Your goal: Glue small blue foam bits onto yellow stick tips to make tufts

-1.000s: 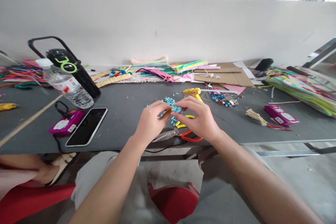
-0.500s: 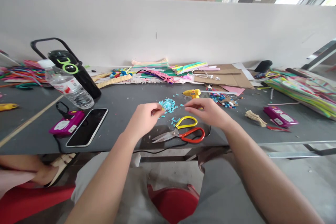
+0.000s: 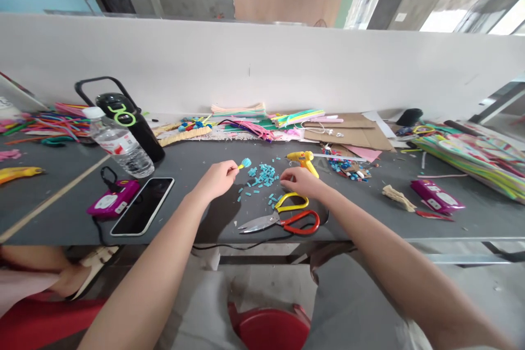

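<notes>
Pinched in my left hand (image 3: 217, 179) is a thin yellow stem with a small blue tuft (image 3: 246, 163) at its tip, held over the grey table. My right hand (image 3: 301, 180) is closed at the right edge of a pile of small blue pieces (image 3: 266, 175); what its fingertips hold, if anything, is too small to make out. Scissors (image 3: 262, 222) with one yellow and one red handle lie just below the pile. Behind my right hand sits a yellow glue gun (image 3: 302, 159).
On the left are a phone (image 3: 143, 206), a purple power block (image 3: 117, 197), a water bottle (image 3: 123, 147) and a black flask (image 3: 150, 136). Another purple block (image 3: 438, 196) and bundled coloured strips (image 3: 471, 158) lie right. Cardboard (image 3: 348, 134) rests by the white partition.
My left hand has moved left, off the pile, and the blue tuft now shows clearly. My right hand has shifted left to the pile's edge. The camera view has tilted up slightly.
</notes>
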Demonstrator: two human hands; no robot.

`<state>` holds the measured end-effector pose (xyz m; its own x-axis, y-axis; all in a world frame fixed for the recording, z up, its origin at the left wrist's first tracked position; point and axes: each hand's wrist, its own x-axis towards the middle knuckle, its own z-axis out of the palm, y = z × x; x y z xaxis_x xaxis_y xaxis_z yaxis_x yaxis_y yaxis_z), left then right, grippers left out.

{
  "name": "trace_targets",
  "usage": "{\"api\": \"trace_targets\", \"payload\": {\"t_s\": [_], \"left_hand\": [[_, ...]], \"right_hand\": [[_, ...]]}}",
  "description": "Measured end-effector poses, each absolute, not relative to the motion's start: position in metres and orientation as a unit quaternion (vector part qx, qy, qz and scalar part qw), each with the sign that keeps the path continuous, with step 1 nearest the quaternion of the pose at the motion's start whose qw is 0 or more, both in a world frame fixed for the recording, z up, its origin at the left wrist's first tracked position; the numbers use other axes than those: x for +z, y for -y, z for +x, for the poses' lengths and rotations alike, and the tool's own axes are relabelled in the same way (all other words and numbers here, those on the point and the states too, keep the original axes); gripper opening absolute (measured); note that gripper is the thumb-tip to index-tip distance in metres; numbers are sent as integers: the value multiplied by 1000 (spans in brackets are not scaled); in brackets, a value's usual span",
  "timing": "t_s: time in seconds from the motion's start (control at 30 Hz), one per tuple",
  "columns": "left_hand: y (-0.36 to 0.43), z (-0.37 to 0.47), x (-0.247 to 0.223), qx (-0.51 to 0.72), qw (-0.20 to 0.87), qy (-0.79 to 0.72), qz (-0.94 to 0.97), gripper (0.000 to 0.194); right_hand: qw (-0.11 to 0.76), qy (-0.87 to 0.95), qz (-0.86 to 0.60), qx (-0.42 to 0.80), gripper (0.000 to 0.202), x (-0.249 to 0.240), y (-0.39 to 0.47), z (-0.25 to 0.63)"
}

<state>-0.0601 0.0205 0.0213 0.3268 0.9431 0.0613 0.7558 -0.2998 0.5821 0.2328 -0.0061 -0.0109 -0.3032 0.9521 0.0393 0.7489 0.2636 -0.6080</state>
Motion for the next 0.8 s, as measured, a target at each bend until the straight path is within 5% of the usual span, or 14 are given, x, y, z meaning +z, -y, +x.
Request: {"api": "trace_targets", "payload": {"t_s": [0.33,0.6,0.8], "left_hand": [[-19,-34,16,243,265,-484,798,32],[-10,-28,25,214,220,-531,790,31],[6,-24,35,238,220,-518,792,31]], "right_hand": [[340,739,-505,288,36,2,5,219],[12,670,-719,185,57,15,21,277],[77,601,-788,108,76,-11,-6,308]]}}
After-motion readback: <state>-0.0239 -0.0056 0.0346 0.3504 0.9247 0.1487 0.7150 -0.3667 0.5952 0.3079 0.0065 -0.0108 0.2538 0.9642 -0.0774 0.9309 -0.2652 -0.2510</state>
